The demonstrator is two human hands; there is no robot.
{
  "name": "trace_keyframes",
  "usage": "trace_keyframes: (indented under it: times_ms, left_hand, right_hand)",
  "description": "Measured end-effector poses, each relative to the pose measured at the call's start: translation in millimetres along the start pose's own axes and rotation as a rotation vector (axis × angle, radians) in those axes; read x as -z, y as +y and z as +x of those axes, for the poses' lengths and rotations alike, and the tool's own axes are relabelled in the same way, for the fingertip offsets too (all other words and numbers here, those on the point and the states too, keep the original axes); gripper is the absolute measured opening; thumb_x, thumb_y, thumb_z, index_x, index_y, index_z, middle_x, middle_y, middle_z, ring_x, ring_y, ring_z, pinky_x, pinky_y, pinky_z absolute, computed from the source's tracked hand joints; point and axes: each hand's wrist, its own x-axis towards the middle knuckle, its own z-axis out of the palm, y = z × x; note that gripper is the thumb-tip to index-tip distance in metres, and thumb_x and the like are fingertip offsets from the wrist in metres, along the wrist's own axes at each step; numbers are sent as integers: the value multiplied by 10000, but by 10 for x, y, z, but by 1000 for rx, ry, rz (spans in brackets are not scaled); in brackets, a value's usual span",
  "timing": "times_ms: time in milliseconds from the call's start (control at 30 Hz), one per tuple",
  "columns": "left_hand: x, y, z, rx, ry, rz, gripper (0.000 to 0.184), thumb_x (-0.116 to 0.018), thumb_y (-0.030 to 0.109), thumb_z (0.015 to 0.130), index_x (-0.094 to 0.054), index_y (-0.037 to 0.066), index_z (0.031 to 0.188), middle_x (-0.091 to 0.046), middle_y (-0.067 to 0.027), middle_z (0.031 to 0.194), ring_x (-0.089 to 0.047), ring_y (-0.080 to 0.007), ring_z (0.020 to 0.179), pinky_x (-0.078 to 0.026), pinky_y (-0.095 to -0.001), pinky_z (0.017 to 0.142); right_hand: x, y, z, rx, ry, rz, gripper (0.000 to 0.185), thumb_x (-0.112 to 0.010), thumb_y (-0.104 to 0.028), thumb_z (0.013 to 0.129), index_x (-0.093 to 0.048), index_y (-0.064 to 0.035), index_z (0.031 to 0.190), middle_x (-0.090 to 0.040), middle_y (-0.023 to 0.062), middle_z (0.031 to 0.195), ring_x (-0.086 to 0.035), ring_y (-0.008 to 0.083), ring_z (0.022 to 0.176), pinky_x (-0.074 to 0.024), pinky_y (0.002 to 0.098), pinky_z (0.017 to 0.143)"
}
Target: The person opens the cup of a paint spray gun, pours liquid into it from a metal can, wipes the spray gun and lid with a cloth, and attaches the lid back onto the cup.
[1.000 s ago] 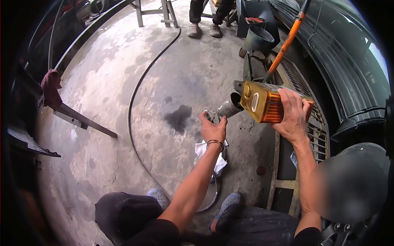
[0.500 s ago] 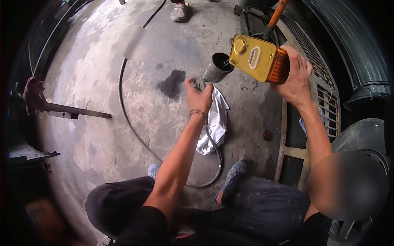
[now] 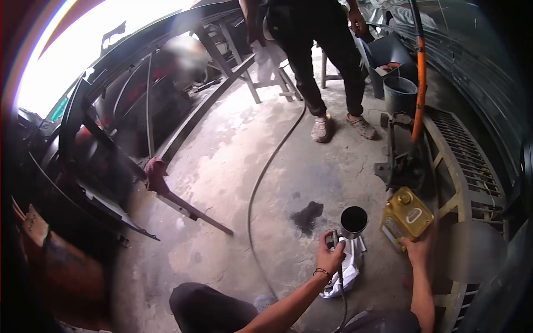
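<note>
My left hand (image 3: 330, 254) is closed round the handle of a spray gun (image 3: 335, 238), whose open grey cup (image 3: 353, 222) faces up. The inside of the cup looks dark. An air hose (image 3: 342, 297) runs down from the gun's handle. To the right, my right hand (image 3: 417, 248) grips a gold rectangular metal can (image 3: 412, 213) by its lower side. The can's top, with a round cap and a carrying loop, is turned up toward me, and a gap separates it from the cup. Below the gun, a crumpled white cloth (image 3: 350, 269) lies on the floor.
A person (image 3: 311, 53) stands ahead, a white cloth in one hand. A floor jack (image 3: 402, 158) with an orange handle (image 3: 418, 91) stands ahead right, near a bucket (image 3: 400, 93). A metal frame (image 3: 452, 166) lies right. A bar (image 3: 197, 213) juts in left; a dark stain (image 3: 307, 218) marks the floor.
My view has swung up and left, bringing the standing person into sight. The can has come away from the cup and tipped back; the thin stream at its corner no longer shows.
</note>
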Motion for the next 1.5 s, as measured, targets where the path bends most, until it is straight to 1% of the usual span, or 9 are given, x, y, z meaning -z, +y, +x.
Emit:
trace_keyframes:
  times_ms: [233, 333, 433, 667, 833, 1000, 1100, 1233, 1500]
  left_hand:
    - [331, 421, -399, 282, -51, -85, 642, -678, 148, 997, -370, 130, 1560, -671, -78, 998, -675, -158, 747, -568, -337, 654]
    - [537, 356, -425, 316, -94, -61, 432, -642, 130, 1022, -432, 58, 1393, -651, -66, 925, -655, -144, 736, -549, -332, 650]
    - [694, 129, -449, 169, 17, 32, 302, -615, 121, 1041, -455, 52, 1287, -661, -71, 907, -647, -132, 736, -538, -319, 656]
    - [811, 118, -390, -192, 250, 491, 557, -565, 43, 980, -404, -53, 1504, -709, -225, 982, -715, -339, 863, -564, -443, 847]
    - [736, 226, -198, -154, 305, 588, 659, -549, 51, 947, -326, -61, 1557, -706, -294, 1027, -716, -466, 959, -550, -498, 896]
    - [682, -86, 55, -50, 257, 664, 643, -547, 73, 942, -323, -70, 1528, -656, -368, 1206, -660, -534, 1107, -513, -556, 956]
    - [586, -211, 10, -186, 188, 645, 646, -684, 246, 953, -441, -58, 1469, -642, -367, 1265, -636, -540, 1199, -510, -542, 1010]
    - [365, 136, -35, -93, 39, 449, 711, -830, 354, 842, -534, -2, 1383, -729, -303, 1209, -692, -513, 1153, -539, -516, 994]
    - [85, -90, 74, 84, -147, 589, 699, -871, 428, 824, -616, -49, 1266, -725, -317, 1221, -704, -479, 1186, -566, -512, 997]
  right_hand:
    - [168, 1045, -141, -114, -156, 62, 921, -905, -233, 816, -426, -12, 1572, -543, 136, 1491, -541, 262, 1386, -424, 419, 1172]
    - [141, 684, -463, 177, 200, -531, 788, -869, -395, 924, -523, 38, 1485, -646, 222, 1400, -622, 314, 1311, -465, 421, 1131]
    - [45, 643, -1066, -353, -74, -450, 607, -821, -375, 961, -640, 42, 1364, -763, 240, 1168, -747, 398, 1112, -569, 448, 990]
    - [-2042, 340, -525, 167, -379, -708, 592, -781, -456, 923, -700, 17, 1271, -746, 245, 1166, -712, 442, 1091, -559, 521, 964]
    - [-2042, 959, -465, -183, -507, 92, 272, -748, -200, 966, -776, 17, 1128, -773, 111, 923, -729, 171, 926, -557, 335, 827]
    - [-1074, -897, -511, -367, -516, 620, 229, -693, -66, 1011, -745, 26, 1214, -724, -18, 1019, -617, 40, 903, -501, 228, 795]
    - [-1062, -1425, -331, -71, -421, 266, 207, -726, -43, 972, -751, -9, 1175, -737, 26, 1001, -665, 113, 907, -521, 260, 842]
    - [-1233, -1614, -214, 1020, -379, -438, 117, -661, -107, 949, -738, -91, 1036, -725, 161, 1049, -702, 354, 1055, -535, 429, 958]
    - [-851, -2016, -266, 1022, -960, -1158, 766, -575, -763, 945, -746, -83, 1254, -738, 86, 1274, -502, 322, 1409, -329, 579, 1082]
